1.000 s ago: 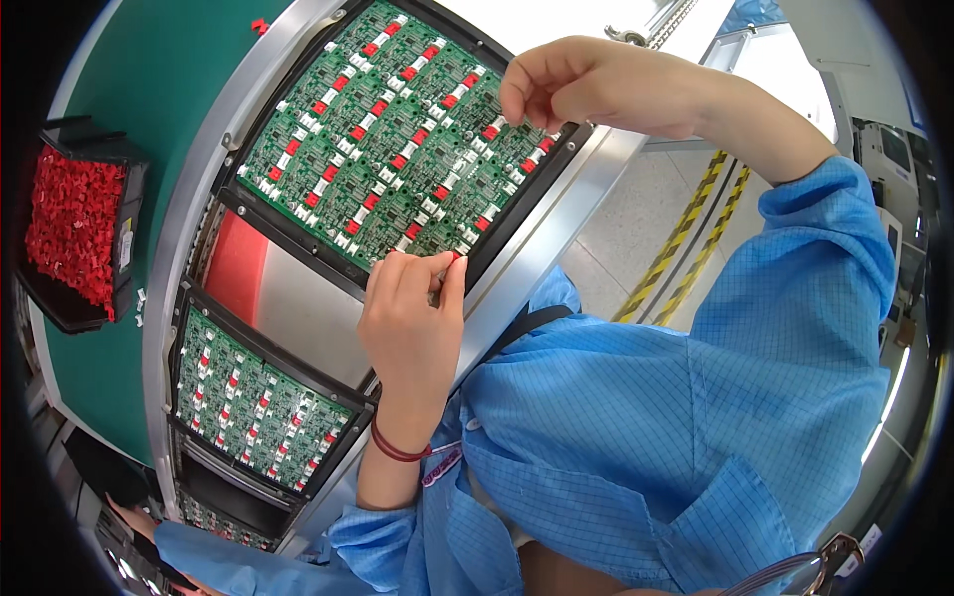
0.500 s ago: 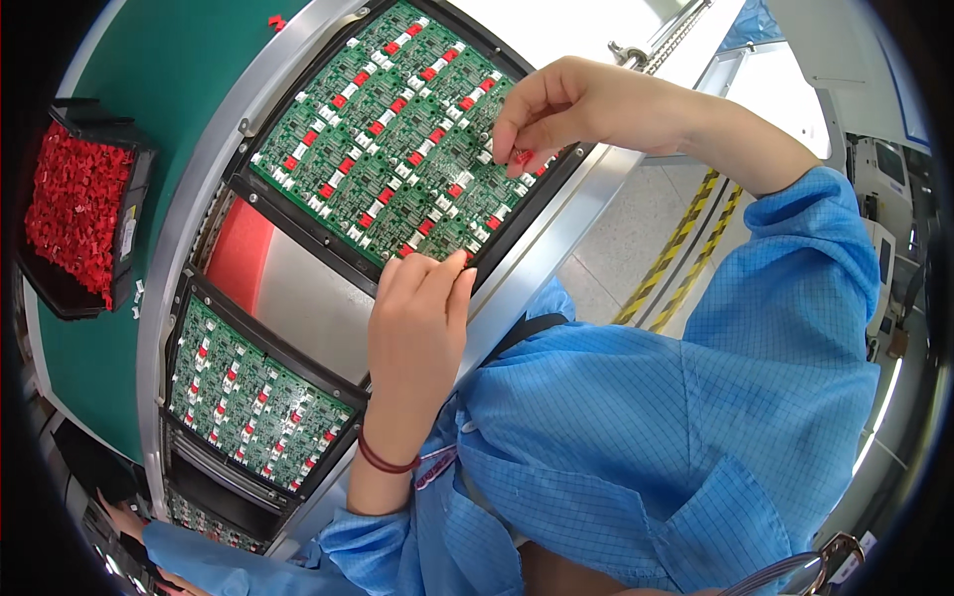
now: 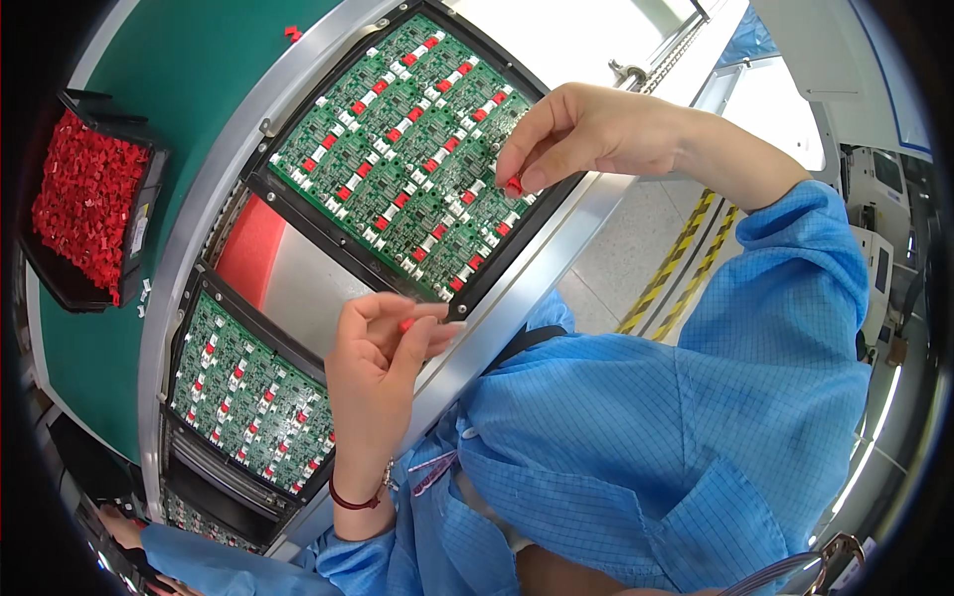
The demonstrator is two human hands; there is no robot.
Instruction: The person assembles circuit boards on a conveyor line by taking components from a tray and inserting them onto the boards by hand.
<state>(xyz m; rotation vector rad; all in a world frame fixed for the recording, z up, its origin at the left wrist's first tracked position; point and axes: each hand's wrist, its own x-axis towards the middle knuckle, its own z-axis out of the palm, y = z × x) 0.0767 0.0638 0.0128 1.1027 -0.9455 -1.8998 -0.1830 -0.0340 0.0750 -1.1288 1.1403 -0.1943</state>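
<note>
Red plug is being pinched by the right hand, thumb and forefinger drawn narrow around it, just over the right-hand edge of the large green circuit board! Over to the left hand, where a second plug, also red, is being held among half-curled, slightly blurred fingers; how tightly it is being gripped cannot be told. That hand is being held beside the nearest corner of the black frame, and whether the frame is being touched cannot be told either.

Inside that frame the large board is being carried, with slanting rows of red and white pieces being displayed across it. Farther down the line, a smaller-looking board is being held in a frame of its own, similarly dotted.

Out beyond the silver rail, a black bin is being supported by the green worktop, and a great heap of red bits is being contained in it. Down at the lower left, a co-worker's hand is being glimpsed, its arm being covered by a blue sleeve.
</note>
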